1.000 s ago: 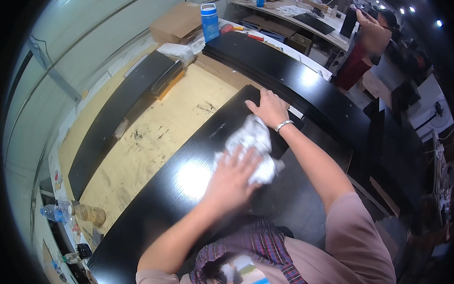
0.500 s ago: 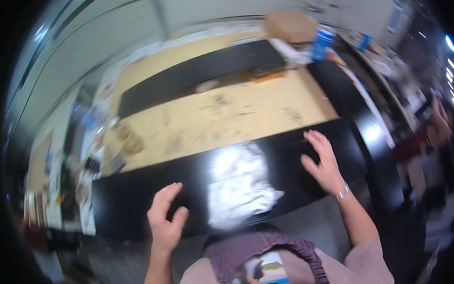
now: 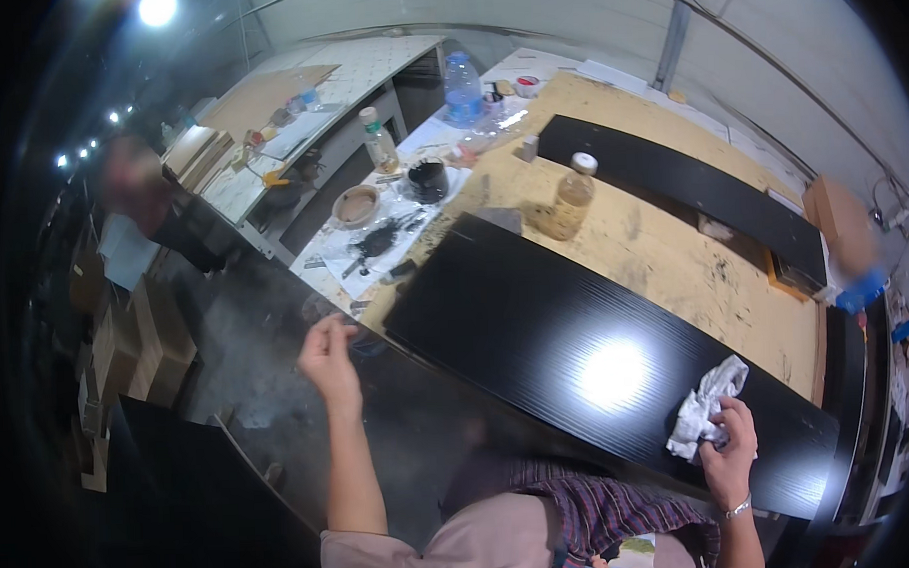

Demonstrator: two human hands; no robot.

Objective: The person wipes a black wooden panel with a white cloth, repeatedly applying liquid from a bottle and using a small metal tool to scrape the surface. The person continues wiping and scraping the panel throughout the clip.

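A long black board [image 3: 506, 312] with a glossy, fine-grained face lies flat along the near side of the worktable. Near its right end, my right hand [image 3: 731, 453] is closed on a crumpled white cloth [image 3: 695, 426], which rests on the board. My left hand [image 3: 329, 368] hangs in the air just off the board's left end, over the floor. Its fingers are drawn together towards the thumb, and nothing shows in them.
Behind the board stand a capped bottle of yellowish liquid [image 3: 570, 200] and a second, curved black board [image 3: 671, 181]. A black-stained cup [image 3: 428, 182], a round tub [image 3: 356, 206] and a large clear bottle [image 3: 462, 88] are on the left. Another person [image 3: 136, 190] stands at far left.
My view has swung left. The cloth, lying loose between my two open hands before, is now crumpled in my right hand nearer the board's right end. My left hand's fingers have closed.
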